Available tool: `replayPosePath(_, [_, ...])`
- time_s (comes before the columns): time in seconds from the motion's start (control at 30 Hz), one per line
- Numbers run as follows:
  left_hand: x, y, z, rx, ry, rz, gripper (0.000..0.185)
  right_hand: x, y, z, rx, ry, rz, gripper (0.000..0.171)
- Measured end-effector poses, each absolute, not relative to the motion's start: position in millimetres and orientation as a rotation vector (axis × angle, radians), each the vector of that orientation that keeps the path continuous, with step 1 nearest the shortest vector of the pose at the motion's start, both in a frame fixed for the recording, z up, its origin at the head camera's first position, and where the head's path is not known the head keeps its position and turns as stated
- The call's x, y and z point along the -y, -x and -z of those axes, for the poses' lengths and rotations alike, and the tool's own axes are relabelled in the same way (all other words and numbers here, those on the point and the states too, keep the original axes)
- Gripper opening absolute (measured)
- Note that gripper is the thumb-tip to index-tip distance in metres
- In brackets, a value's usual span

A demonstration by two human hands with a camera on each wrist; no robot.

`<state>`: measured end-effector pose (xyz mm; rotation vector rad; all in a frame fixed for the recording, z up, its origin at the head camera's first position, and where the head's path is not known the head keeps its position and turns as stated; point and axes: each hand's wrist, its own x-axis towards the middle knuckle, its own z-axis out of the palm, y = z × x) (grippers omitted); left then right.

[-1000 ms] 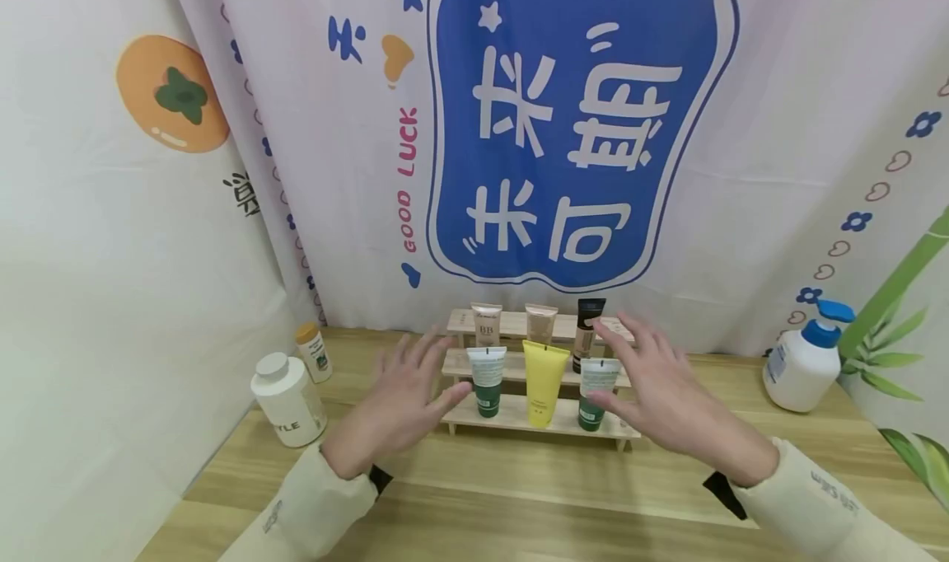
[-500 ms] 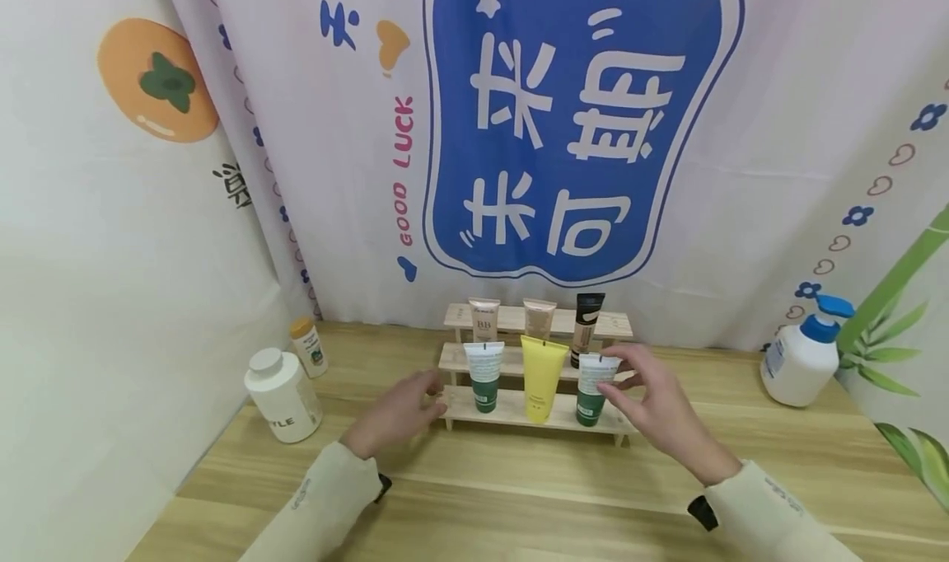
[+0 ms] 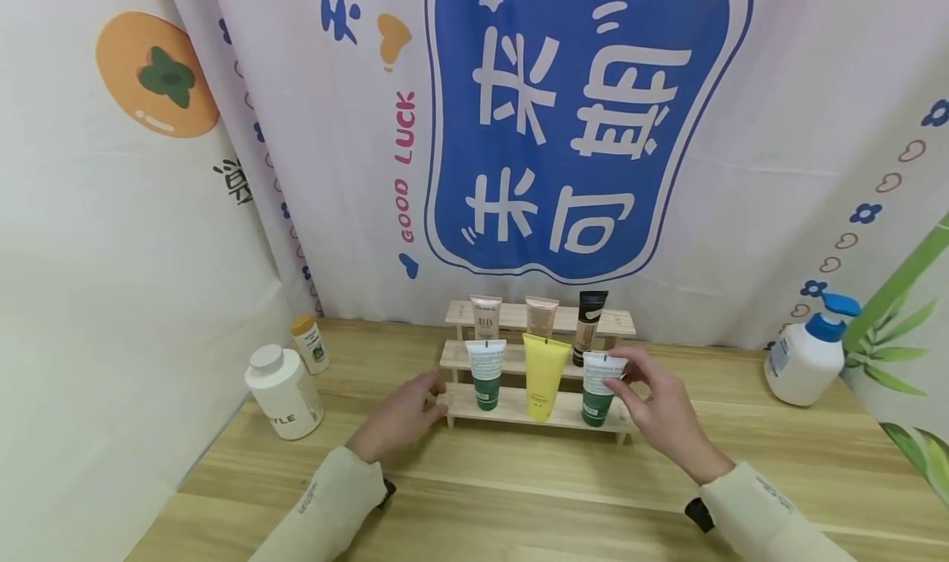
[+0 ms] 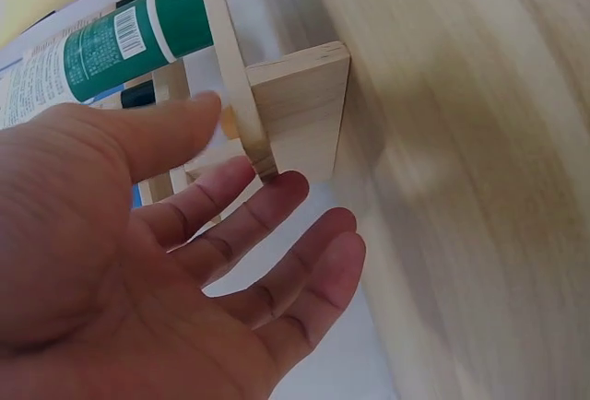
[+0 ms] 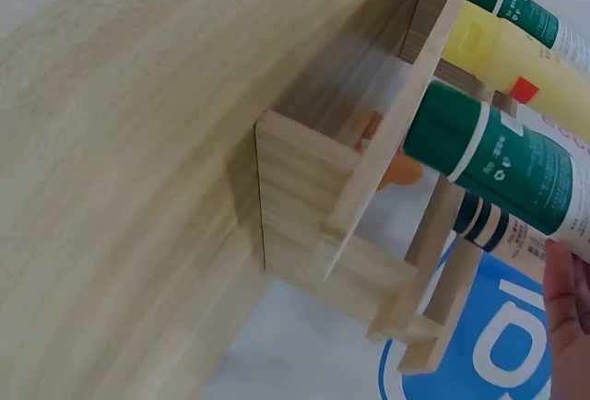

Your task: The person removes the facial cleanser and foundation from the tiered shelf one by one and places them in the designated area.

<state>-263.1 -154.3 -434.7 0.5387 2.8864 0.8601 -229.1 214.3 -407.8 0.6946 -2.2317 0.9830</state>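
A three-tier wooden rack (image 3: 504, 408) stands on the table and carries several cosmetic tubes. My right hand (image 3: 660, 401) pinches the white-and-green squeeze tube (image 3: 597, 387) at the right of the lowest shelf, thumb in front. Its green cap (image 5: 449, 128) is at the shelf board in the right wrist view. At the rack's left end, my left hand (image 3: 398, 418) has loosely bent fingers touching or very near the board end (image 4: 263, 156). Beside that hand is another white-and-green tube (image 3: 486, 374); a yellow tube (image 3: 544, 377) stands between the two.
Behind, on the upper tiers, stand a BB cream tube (image 3: 486, 316), a beige tube (image 3: 541, 316) and a black-topped tube (image 3: 589, 327). A white bottle (image 3: 285, 393) and an orange-capped bottle (image 3: 310, 344) are at left, a blue pump bottle (image 3: 806, 356) at right.
Both hands have come down to the rack. The left now sits at its left end; the right has closed on the right-hand white-and-green tube, which has shifted very slightly.
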Motion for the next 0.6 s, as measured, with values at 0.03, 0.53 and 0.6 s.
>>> replayPosePath(0.03, [154.0, 263.6, 435.3, -2.892, -0.532, -0.863, 0.024, -215.9, 228.3, 406.6, 2.225, -0.685, -0.975, 0.042])
replayPosePath(0.53, [153.4, 264.7, 439.5, -2.921, -0.506, -0.925, 0.024, -278.2, 237.2, 387.9, 2.269, -0.423, -0.824, 0.041])
replayPosePath(0.6, [153.2, 264.8, 439.3, -2.920, -0.499, -0.924, 0.025, -285.9, 243.4, 389.3, 2.318, -0.359, -0.815, 0.041])
